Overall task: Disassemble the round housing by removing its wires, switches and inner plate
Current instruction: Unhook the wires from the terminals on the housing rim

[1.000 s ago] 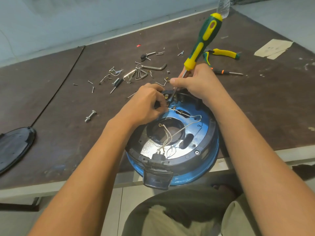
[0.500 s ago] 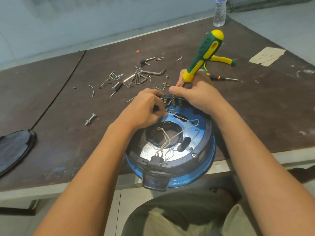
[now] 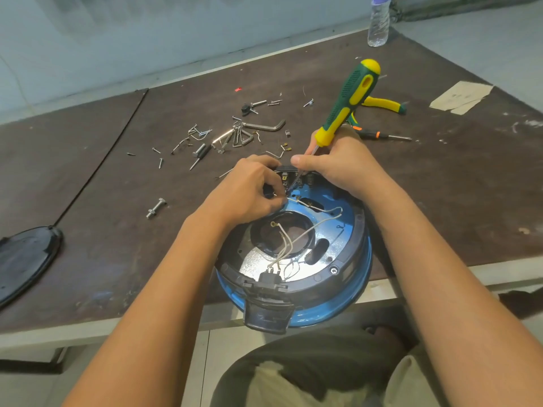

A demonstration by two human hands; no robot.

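The round blue housing [image 3: 357, 292] with a black rim overhangs the table's front edge, its shiny inner plate [image 3: 255, 262] facing up. White wires [image 3: 296, 239] loop across the plate's centre hole to a black connector [image 3: 269, 279] at the near rim. At the far rim sits a black switch block [image 3: 285, 173]. My left hand [image 3: 246, 192] pinches a wire end beside that block. My right hand [image 3: 340, 165] grips the shaft of a green and yellow screwdriver [image 3: 349, 101], whose tip points down between the switch block and my left fingers.
Loose screws, hex keys [image 3: 264, 126] and a bolt [image 3: 155, 207] lie scattered behind and left of the housing. Yellow-handled pliers [image 3: 385, 104] and a small screwdriver [image 3: 385, 136] lie at the right. A black lid [image 3: 26, 259] sits at the left edge, a water bottle [image 3: 379, 23] at the far edge.
The view has tilted slightly, shifting everything down in the frame. The screwdriver handle leans a little lower to the right. Both hands stay at the switch block.
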